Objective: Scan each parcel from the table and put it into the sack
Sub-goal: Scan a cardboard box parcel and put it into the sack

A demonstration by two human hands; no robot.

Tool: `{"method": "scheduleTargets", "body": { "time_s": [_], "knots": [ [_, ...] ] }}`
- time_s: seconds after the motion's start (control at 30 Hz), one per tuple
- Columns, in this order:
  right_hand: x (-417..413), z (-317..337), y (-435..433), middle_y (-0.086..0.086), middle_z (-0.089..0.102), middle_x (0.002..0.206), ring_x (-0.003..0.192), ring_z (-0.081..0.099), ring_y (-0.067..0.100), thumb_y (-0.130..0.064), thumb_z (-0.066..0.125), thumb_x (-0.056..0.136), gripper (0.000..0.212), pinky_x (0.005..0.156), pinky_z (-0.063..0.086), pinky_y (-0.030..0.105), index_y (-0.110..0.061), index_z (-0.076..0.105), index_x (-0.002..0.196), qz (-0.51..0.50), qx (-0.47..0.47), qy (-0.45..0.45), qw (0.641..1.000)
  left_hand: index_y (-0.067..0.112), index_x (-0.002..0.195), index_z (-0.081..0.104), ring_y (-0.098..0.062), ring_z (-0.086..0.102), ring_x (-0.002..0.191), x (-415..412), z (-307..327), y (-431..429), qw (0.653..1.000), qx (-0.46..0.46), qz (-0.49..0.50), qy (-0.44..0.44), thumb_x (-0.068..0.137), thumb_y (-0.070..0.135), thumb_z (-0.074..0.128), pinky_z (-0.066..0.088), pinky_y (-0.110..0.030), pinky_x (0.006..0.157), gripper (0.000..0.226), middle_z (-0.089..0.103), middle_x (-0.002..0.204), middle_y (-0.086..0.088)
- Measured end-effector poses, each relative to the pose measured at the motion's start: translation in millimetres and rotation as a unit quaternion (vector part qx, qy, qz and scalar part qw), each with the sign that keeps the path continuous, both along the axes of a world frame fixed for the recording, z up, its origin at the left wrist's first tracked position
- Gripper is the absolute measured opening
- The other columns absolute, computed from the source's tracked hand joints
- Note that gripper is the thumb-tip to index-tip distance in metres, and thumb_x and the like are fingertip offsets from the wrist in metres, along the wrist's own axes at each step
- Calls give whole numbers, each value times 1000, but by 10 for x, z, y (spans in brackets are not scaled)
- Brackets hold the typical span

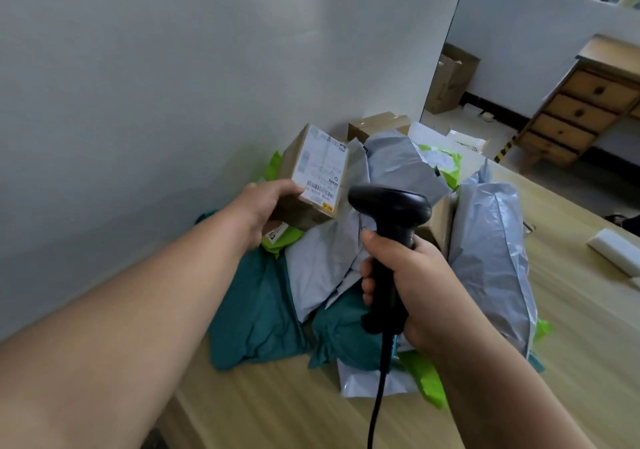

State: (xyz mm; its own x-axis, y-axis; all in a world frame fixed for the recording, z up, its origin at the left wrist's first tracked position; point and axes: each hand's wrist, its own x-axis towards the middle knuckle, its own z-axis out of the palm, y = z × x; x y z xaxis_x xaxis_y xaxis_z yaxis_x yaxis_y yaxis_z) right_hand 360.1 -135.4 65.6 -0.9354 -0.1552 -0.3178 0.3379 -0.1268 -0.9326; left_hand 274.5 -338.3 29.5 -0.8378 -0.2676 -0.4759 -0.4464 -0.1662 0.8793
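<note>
Two hands busy | right hand point(412, 286): fingers wrapped round the black scanner point(391, 206) handle, head just beside the label point(320, 178) | left hand point(263, 203): thumb and fingers clamped on the cardboard parcel point(304, 185), held above the parcel pile point(491, 241) on the table point(588, 344) | risk: tilted barcode may misread; one-handed hold may slip; sack unseen

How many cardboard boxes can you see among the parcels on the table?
3: labelled box held in left hand; plain box at the pile's back; box edge between grey bags, right of the scanner. Bags may hide more.
</note>
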Motion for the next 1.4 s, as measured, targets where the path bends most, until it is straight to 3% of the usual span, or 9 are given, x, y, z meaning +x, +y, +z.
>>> {"method": "scheduleTargets", "body": {
  "time_s": [0.2, 0.37, 0.5, 0.7, 0.87, 1.0, 1.17, 1.27, 1.4],
  "knots": [
    [353, 320, -161, 5, 58, 58, 46, 51, 17, -23, 68, 91, 20, 44, 44, 28, -11, 54, 82, 80, 42, 6, 996, 0, 124, 52, -14, 51, 69, 772, 138, -497, 999, -51, -5, 11, 80, 15, 68, 40, -24, 60, 49, 60, 93, -10],
    [856, 574, -412, 6, 58, 60, 46, 52, 17, -23, 69, 90, 21, 45, 44, 28, -12, 52, 83, 167, 83, 8, 982, 14, 100, 44, -15, 57, 74, 1575, 412, -980, 997, -56, 39, 33, 72, 13, 78, 47, -25, 65, 44, 59, 94, -9],
    [1355, 744, -724, 6, 58, 59, 46, 51, 17, -23, 70, 89, 23, 46, 44, 29, -10, 53, 84, 226, 106, 2, 968, 12, 108, 42, -8, 61, 65, 2306, 628, -1346, 996, -39, 64, 40, 72, 10, 78, 46, -17, 53, 51, 59, 88, -5],
    [2139, 942, -1202, 6, 58, 57, 43, 49, 16, -20, 69, 90, 21, 44, 42, 27, -10, 52, 82, 287, 111, 19, 951, 13, 118, 42, -16, 55, 92, 3394, 767, -1902, 995, -51, 83, 19, 75, 10, 76, 40, -24, 73, 56, 56, 105, -6],
    [2692, 970, -1501, 5, 56, 56, 43, 48, 15, -17, 67, 91, 20, 43, 41, 25, -11, 52, 81, 329, 115, 33, 937, 17, 90, 57, -18, 54, 88, 4181, 881, -2199, 995, -85, 56, -18, 71, 22, 78, 37, -30, 85, 28, 64, 90, -3],
    [2928, 881, -1719, 5, 55, 62, 42, 49, 13, -20, 71, 88, 21, 39, 38, 22, -11, 53, 85, 224, 125, 99, 961, 25, 62, 71, -19, 53, 80, 4703, 1045, -2268, 996, -76, -12, -48, 42, 37, 79, 32, -35, 79, 24, 69, 78, 0],
    [3098, 723, -1810, 5, 66, 91, 78, 63, 21, -33, 78, 82, 24, 53, 52, 29, -21, 64, 99, 202, 116, 87, 969, 28, 75, 76, -18, 59, 84, 4977, 1083, -2256, 998, -23, -53, -15, 42, 41, 77, 41, -38, 83, 36, 71, 78, 0],
    [3204, 632, -1780, 19, 68, 117, 111, 64, 39, -29, 79, 82, 30, 79, 60, 53, -22, 67, 109, 245, 59, 17, 967, 27, 80, 76, -24, 62, 93, 4988, 1078, -2147, 998, -15, -50, 17, 55, 44, 77, 47, -38, 80, 30, 71, 90, -4],
    [3221, 592, -1627, 19, 72, 112, 100, 69, 41, -15, 80, 78, 42, 85, 55, 57, -13, 62, 116, 251, 27, -22, 967, 9, 104, 71, -30, 70, 91, 4883, 1074, -1901, 999, -13, 31, 42, 56, 59, 74, 54, -38, 78, 69, 73, 100, -13]
  ]
}}
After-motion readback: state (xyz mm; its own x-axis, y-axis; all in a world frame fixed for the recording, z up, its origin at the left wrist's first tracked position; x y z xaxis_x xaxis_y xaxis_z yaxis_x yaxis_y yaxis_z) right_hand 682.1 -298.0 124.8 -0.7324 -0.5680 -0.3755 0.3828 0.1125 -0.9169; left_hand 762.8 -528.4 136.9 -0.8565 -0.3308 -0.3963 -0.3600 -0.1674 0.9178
